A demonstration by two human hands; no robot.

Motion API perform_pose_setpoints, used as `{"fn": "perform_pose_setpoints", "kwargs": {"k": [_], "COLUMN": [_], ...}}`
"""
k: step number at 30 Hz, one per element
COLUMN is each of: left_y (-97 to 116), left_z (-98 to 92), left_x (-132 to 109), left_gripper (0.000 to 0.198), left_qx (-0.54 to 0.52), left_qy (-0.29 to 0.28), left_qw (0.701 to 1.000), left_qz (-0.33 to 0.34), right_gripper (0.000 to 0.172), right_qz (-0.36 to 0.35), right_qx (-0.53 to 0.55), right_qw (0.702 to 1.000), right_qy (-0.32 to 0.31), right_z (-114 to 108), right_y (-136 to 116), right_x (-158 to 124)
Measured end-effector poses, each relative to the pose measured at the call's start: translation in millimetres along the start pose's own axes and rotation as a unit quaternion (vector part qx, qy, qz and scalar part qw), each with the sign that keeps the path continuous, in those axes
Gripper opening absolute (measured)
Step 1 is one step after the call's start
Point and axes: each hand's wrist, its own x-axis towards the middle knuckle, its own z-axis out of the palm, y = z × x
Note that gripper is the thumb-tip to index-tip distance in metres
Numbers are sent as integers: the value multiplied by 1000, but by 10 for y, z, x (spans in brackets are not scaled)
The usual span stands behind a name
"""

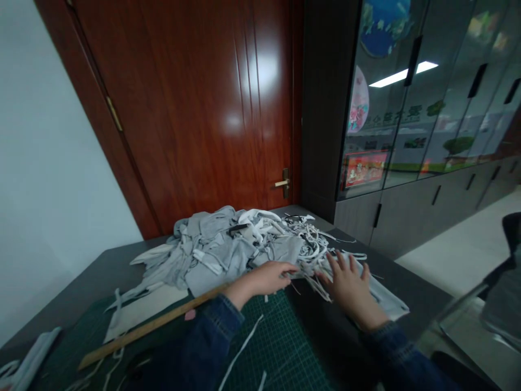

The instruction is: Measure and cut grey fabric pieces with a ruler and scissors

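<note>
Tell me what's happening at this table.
A person in denim sleeves works at a heap of grey fabric pieces and white strips. The left hand reaches into the strips at its near edge; the right hand lies spread on the cloth beside it. A wooden ruler lies on the green cutting mat.

Heaped on the far half of the dark table (93,271): a crumpled pile of soft grey fabric offcuts (215,252), flat panels overlapping and folded at all angles, some edged in white. Spills rightward into a tangle of narrow white cloth strips (307,241), looped and crossed over one another. Ends at the right in a flat grey cloth piece (388,304), spread out, one corner pointing toward the near right table edge.
</note>
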Motion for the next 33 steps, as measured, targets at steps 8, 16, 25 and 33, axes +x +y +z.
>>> {"fn": "perform_pose_setpoints", "kwargs": {"k": [8,16,25,33], "left_y": [-1015,-1760,-2109,-1801], "left_z": [-550,-898,-906,-1293], "left_x": [-1360,-1974,-1734,-1924], "left_gripper": [39,16,39,26], "left_qx": [104,127,-36,-304], "left_qy": [174,217,280,478], "left_qw": [946,867,848,772], "left_qz": [-251,-431,-449,-289], "right_gripper": [29,29,30,29], "right_qz": [-298,-322,-314,-281], "right_qx": [410,451,441,489], "right_qw": [835,804,810,797], "right_qy": [-212,-218,-225,-215], "right_z": [-20,442,535,562], "right_y": [-1398,-1513,-1473,-1498], "right_x": [88,-129,-182,-222]}}
